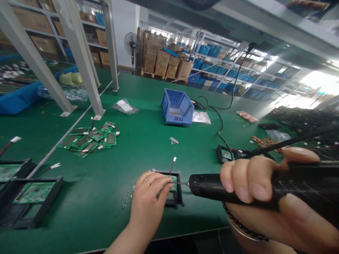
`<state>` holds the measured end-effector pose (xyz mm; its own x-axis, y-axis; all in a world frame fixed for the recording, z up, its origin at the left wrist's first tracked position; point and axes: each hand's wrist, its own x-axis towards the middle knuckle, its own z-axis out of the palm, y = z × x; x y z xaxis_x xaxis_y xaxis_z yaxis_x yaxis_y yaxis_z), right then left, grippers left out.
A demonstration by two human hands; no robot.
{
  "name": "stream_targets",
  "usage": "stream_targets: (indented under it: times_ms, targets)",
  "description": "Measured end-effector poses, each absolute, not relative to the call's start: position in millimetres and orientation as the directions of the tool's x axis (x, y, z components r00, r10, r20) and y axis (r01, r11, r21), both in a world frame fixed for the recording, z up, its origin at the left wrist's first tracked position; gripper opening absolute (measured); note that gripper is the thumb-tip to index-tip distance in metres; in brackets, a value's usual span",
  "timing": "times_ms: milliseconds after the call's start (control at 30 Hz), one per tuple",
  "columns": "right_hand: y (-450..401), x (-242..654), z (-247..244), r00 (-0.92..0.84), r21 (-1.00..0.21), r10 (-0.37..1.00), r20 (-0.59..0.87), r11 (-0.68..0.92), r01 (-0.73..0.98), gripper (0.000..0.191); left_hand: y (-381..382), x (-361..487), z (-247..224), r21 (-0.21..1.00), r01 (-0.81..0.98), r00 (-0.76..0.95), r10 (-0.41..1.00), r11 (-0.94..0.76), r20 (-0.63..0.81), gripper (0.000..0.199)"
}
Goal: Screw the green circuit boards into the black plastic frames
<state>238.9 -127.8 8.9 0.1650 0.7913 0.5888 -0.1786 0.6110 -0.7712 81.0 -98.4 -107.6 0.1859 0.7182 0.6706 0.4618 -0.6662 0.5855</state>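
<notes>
My right hand (251, 180) is wrapped round a black electric screwdriver (206, 185), held sideways with its thin bit pointing left. The fingers of my left hand (149, 194) pinch together at the bit's tip; whatever lies between them is too small to make out. Below that hand sits a black frame (180, 192) with a green circuit board (173, 184) inside, partly covered by the hand. A red wire with a white plug (174, 159) rises from the board. Small screws (126, 199) lie scattered left of the frame, and a small pile of tiny parts (174, 140) lies beyond it.
A blue bin (178, 109) stands at the middle back. Circuit boards (90, 139) are heaped at the left, near metal posts (79, 53). More black frames (57, 187) lie at the far left. A black cable (221, 123) runs across the right side.
</notes>
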Motion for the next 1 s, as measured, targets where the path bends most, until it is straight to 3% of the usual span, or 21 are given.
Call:
stream_targets:
  times_ms: [100,267,433,533,700,1000]
  targets:
    - [-126.8,236.9,7.4,0.150,-0.775,0.803,0.576,0.595,-0.213,0.034,-98.9,80.6,-109.0,0.588,0.462,0.218,0.728,-0.663,0.650,0.018]
    - [-124.7,238.2,2.3,0.062,-0.787,0.808,0.585,0.585,-0.196,0.032,-100.7,81.3,-111.0,0.472,0.542,0.349,0.698,-0.695,0.626,0.025]
    - [-119.6,241.5,-8.6,0.029,-0.789,0.803,0.596,0.592,-0.164,0.034,-99.3,83.1,-119.9,0.410,0.559,0.456,0.680,-0.721,0.574,0.006]
    - [-117.7,243.5,-16.8,0.063,-0.798,0.802,0.594,0.597,-0.084,0.034,-93.3,82.9,-126.0,0.354,0.619,0.520,0.704,-0.701,0.483,0.018]
    - [-117.4,248.5,-27.3,0.181,-0.811,0.798,0.575,0.585,-0.009,0.032,-86.4,85.1,-129.5,0.276,0.701,0.579,0.751,-0.657,0.318,0.021]
    - [-113.3,255.3,-30.3,0.317,-0.799,0.769,0.555,0.599,-0.052,0.032,-94.0,92.8,-143.2,0.185,0.725,0.542,0.715,-0.664,0.441,0.022]
